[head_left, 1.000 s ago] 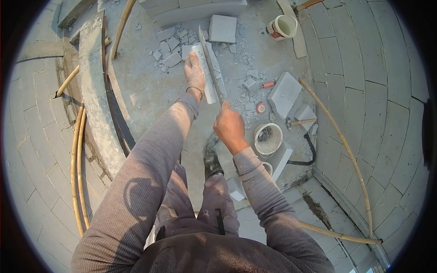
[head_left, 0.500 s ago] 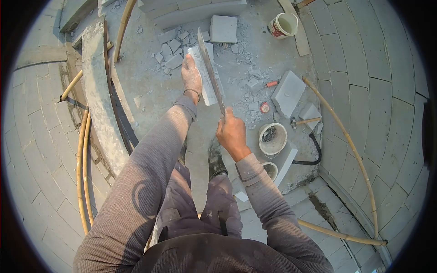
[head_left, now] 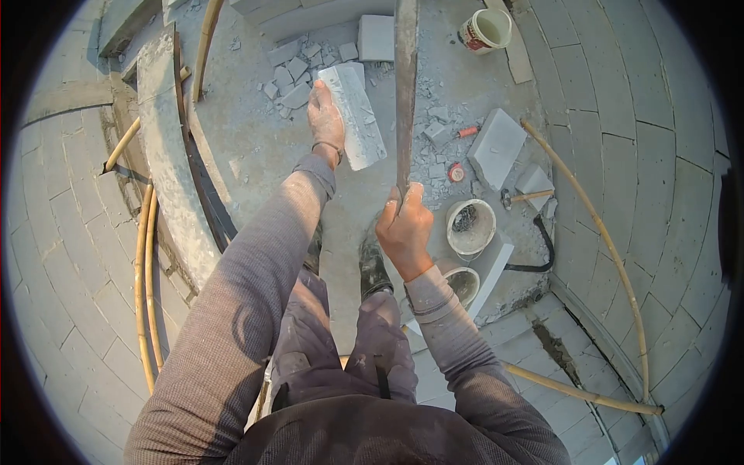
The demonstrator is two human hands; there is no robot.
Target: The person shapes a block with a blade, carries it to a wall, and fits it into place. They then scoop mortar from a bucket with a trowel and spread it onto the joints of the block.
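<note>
My left hand grips the left edge of a pale grey block, its thumb along the near side and its other fingers hidden. My right hand is closed round the lower end of a long flat metal blade, which points away from me. The blade is raised to the right of the block, apart from it. The block's upper face looks rough and chipped.
Broken block pieces lie beyond my left hand. A square block stands behind. To the right are a bucket, a larger block, a hammer and a white bucket. Bamboo poles lean at the sides.
The blade has moved right, off the block, and now points straight ahead. My right hand has shifted slightly right and down. My left hand still holds the block, whose broad face shows more.
</note>
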